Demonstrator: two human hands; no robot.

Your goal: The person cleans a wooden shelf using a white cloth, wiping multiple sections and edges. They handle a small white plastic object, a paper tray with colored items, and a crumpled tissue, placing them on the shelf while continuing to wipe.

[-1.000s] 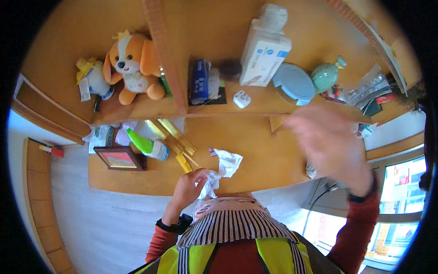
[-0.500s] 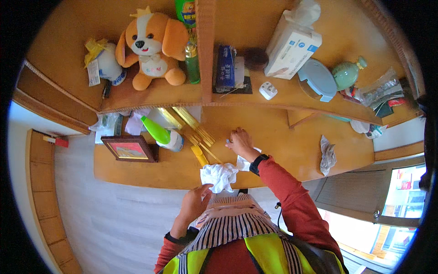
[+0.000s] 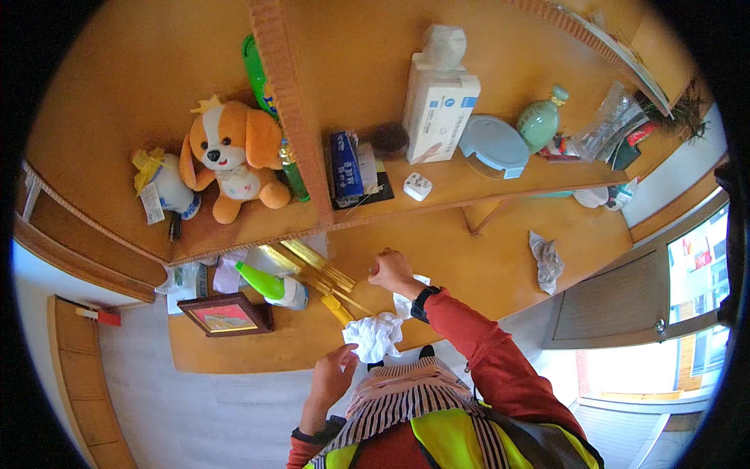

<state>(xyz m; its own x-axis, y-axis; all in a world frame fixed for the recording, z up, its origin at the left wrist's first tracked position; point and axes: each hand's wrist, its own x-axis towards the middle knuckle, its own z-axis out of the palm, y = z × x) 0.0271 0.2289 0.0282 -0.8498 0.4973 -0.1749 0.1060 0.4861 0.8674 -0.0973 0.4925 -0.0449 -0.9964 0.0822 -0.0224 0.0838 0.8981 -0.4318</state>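
My left hand is at the table's front edge, its fingers closed on the near side of a crumpled white cloth. Farther in, over the tabletop, my right hand has its fingers pinched together; whatever is between the tips is too small to make out. Under the right wrist lies a flat white piece. Left of that hand are gold sticks and a yellow strip-like object. A white bottle with a green top leans beside a dark picture frame.
A wooden shelf overhangs the table's back, bearing a plush dog, a white box of gloves, a blue-grey lidded container and a green vase. A crumpled grey wrapper lies on the table's right.
The view has tilted, so shelf and table sit lower in it. My right hand has lifted slightly toward the shelf. The left hand stays by the white cloth.
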